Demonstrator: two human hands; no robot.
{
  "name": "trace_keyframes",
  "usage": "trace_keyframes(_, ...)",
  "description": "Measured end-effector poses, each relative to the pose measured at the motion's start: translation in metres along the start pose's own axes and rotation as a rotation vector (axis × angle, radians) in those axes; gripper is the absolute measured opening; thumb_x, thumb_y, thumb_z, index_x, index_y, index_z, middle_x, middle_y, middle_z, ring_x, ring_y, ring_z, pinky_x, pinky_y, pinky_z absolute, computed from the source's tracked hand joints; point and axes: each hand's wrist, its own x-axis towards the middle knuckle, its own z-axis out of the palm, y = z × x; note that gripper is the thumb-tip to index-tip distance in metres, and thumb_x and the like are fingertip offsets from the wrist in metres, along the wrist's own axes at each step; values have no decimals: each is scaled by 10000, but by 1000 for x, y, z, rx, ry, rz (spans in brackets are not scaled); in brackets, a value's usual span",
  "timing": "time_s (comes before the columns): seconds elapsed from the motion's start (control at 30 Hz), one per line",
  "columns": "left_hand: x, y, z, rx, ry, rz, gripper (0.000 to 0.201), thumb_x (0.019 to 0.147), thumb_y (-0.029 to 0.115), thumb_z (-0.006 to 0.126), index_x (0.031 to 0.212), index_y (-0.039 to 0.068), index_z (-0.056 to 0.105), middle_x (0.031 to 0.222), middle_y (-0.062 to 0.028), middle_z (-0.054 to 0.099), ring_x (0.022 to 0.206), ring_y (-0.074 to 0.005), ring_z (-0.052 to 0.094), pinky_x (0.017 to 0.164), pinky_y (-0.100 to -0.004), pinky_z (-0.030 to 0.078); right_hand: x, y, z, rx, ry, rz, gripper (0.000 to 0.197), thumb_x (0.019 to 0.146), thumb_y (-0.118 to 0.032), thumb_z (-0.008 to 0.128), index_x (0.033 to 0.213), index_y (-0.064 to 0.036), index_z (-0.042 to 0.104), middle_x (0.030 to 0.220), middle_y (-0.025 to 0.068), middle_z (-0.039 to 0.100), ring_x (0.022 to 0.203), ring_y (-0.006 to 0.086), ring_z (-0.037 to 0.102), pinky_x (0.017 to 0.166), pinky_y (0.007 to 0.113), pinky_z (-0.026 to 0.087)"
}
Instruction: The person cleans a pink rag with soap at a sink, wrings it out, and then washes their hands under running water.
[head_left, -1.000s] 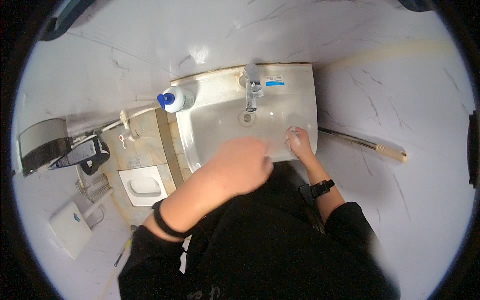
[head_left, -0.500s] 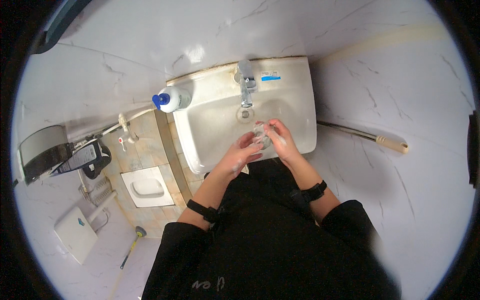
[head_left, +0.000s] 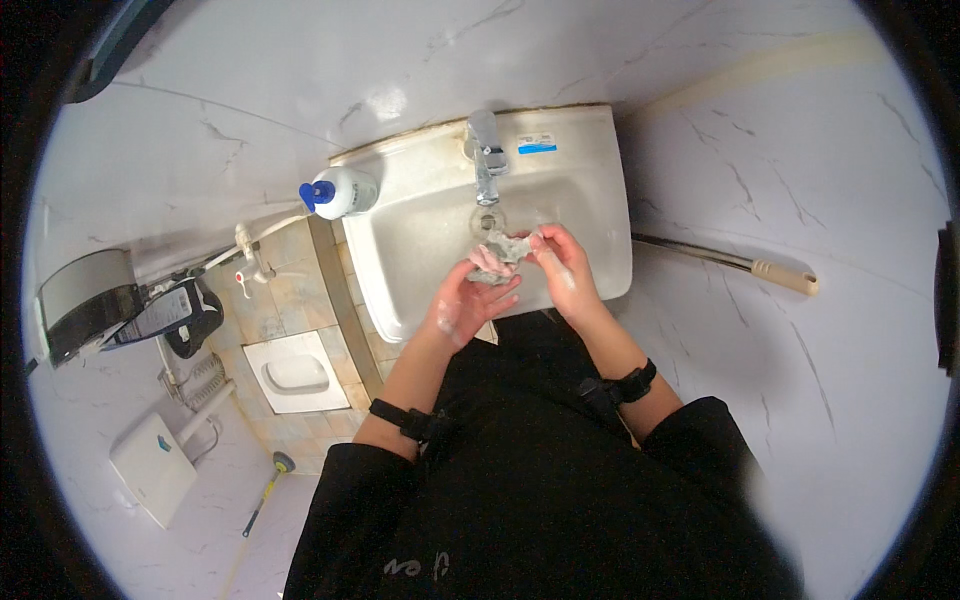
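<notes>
- A crumpled grey-white cloth (head_left: 513, 246) is held up between both hands, over the front part of the white sink (head_left: 425, 240), just below the drain (head_left: 487, 224) as seen from above.
- The cloth is gripped at its right edge by the right hand (head_left: 567, 268), with thumb and fingertips pinched together.
- The cloth's left part is held in the left hand (head_left: 464, 302); the lower fingers are spread, and the firmness of this grip cannot be told.
- White suds are noted on both hands.
- A chrome tap (head_left: 484, 165) is mounted at the rear of the sink, its spout pointed toward the drain; whether water is running cannot be told.
- A blue-and-white label (head_left: 537, 145) is stuck beside the tap.
- A white bottle (head_left: 349, 192) with a blue pump (head_left: 317, 194) is placed at the sink's rear left corner.
- A black band (head_left: 404, 419) is worn on the left forearm; another is worn on the right.
- A squat toilet (head_left: 298, 372) is set in the tiled floor to the left.
- A pole with a beige handle (head_left: 785, 277) is seen to the right.
</notes>
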Motion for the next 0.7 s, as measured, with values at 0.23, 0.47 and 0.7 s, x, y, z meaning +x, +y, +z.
trace_keyframes(0.23,-5,11,-15,590,271,164,335,845,60,570,1177,102,545,1044,-44,610,934,-146,576,739,-263,457,-1,-23,1,274,187,71,130,991,-153,374,1091,-86,423,1017,135,614,881,185,589,774,324,465)
trace_keyframes(0.47,-9,21,-24,631,329,454,191,822,-16,516,971,57,611,1142,-101,589,953,-164,561,775,-283,492,7,-16,-28,442,437,244,188,961,-200,415,1096,-70,431,816,47,562,749,130,545,615,256,420)
trace_keyframes(0.7,-34,18,-31,320,309,235,145,849,1,535,968,81,553,1191,-118,559,1008,-236,573,874,-355,512,-22,-83,24,-666,-181,-176,106,906,-134,542,922,-31,523,763,127,608,725,296,608,637,348,468)
